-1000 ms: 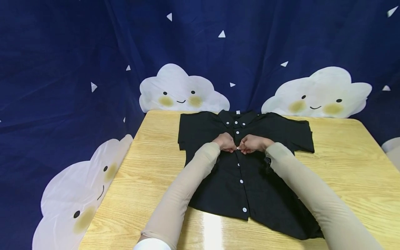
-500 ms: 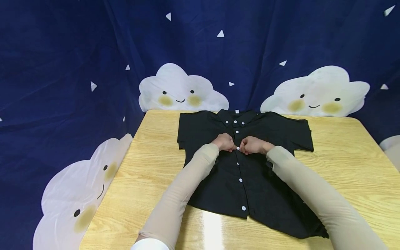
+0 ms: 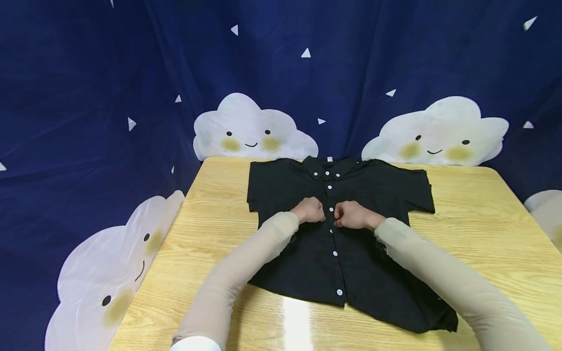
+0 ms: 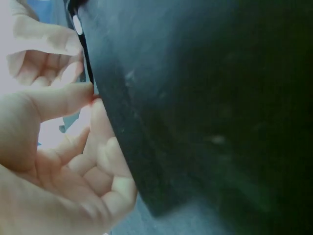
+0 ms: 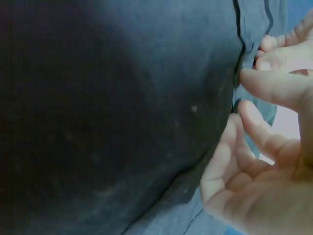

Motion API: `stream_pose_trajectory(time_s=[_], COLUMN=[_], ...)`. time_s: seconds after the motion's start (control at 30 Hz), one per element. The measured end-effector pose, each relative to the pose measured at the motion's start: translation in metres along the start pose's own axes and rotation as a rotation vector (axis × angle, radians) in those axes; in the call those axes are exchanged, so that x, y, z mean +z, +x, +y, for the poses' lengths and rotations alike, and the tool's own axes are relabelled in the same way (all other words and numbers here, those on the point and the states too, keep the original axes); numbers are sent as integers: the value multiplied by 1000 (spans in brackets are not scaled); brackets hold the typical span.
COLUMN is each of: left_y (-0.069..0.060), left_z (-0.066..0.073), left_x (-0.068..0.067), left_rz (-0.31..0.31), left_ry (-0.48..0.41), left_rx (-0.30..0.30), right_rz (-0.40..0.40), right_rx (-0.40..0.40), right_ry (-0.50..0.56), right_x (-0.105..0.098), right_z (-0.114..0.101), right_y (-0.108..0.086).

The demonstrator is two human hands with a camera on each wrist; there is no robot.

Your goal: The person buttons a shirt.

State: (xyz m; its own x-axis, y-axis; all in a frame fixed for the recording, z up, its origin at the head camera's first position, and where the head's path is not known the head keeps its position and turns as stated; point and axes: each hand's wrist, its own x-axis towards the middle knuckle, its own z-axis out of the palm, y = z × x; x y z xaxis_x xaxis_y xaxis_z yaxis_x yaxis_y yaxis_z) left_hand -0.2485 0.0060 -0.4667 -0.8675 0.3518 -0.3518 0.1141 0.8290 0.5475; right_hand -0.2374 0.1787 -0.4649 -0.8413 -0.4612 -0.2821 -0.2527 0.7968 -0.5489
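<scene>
Shirt (image 3: 360, 258) is lying front-up on the table (image 3: 219, 209), its collar (image 3: 311, 168) reaching the far edge. The top three buttons (image 3: 330, 187) are apparently sitting fastened; the lower three buttons (image 3: 335, 253) seem to be lying undone. The left hand (image 3: 309, 210) is pinching the shirt's front edge; the right hand (image 3: 353, 215) is holding its fingers bent beside it, thumb apart, whether gripping cloth I cannot tell.

Left grip (image 3: 310, 210) near right grip (image 3: 353, 214), both curled

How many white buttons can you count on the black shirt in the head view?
8: two collar-tip buttons, one top button between them, and five front buttons in a line below. Others may be hidden.
</scene>
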Motion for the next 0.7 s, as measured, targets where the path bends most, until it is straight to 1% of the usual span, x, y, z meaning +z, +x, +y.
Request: stream_pose_trajectory(time_s=[0.17, 0.3, 0.47, 0.57, 0.7], left_y=[-14, -23, -28, -29, -29], left_z=[-2, 0, 4, 4, 4], left_x=[6, 10, 13, 14, 14], left_rz=[-27, -45, -51, -52, -57], left_ry=[16, 25, 55, 52, 22], left_rx=[60, 97, 132, 139, 126], right_rz=[11, -17, -75, -95, -110], right_rx=[12, 52, 93, 115, 129], right_ry=[-95, -131, -132, -111, -100], right_x=[5, 9, 12, 12, 12], right_z=[-5, -8, -11, -13, -14], right_y=[-4, -8, -11, -11, -12])
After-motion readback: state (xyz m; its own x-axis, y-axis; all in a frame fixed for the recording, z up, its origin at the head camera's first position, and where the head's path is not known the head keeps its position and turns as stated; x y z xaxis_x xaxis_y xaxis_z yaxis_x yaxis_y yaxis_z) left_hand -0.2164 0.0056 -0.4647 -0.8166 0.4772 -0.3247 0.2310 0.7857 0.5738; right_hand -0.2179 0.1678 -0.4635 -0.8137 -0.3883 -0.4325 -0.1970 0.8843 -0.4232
